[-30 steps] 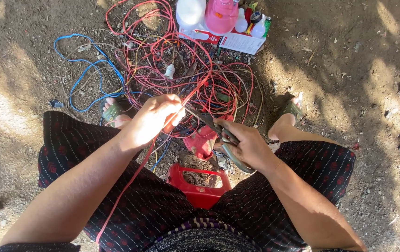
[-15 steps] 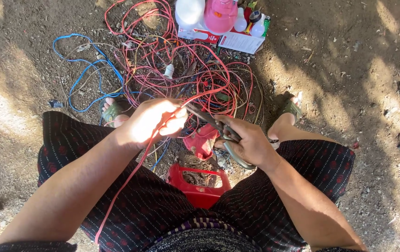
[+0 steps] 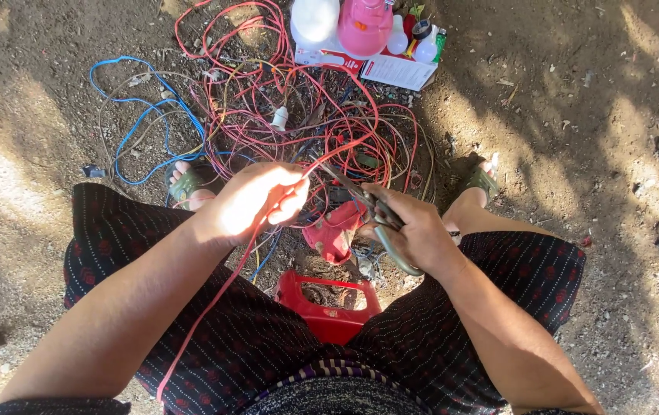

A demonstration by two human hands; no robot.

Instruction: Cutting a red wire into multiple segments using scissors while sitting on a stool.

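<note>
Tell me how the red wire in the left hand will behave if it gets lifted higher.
The red wire is probably floppy: it hangs slack from the left hand across the lap. It looks thin, so likely light. Its far end runs into the tangled pile of wires on the ground, so it may snag and drag neighbouring loops.

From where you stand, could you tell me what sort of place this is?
Probably an outdoor yard used as a makeshift work spot: bare dirt ground with dappled sun, a tangle of red wires lying on it, and the person seated on a low red stool.
</note>
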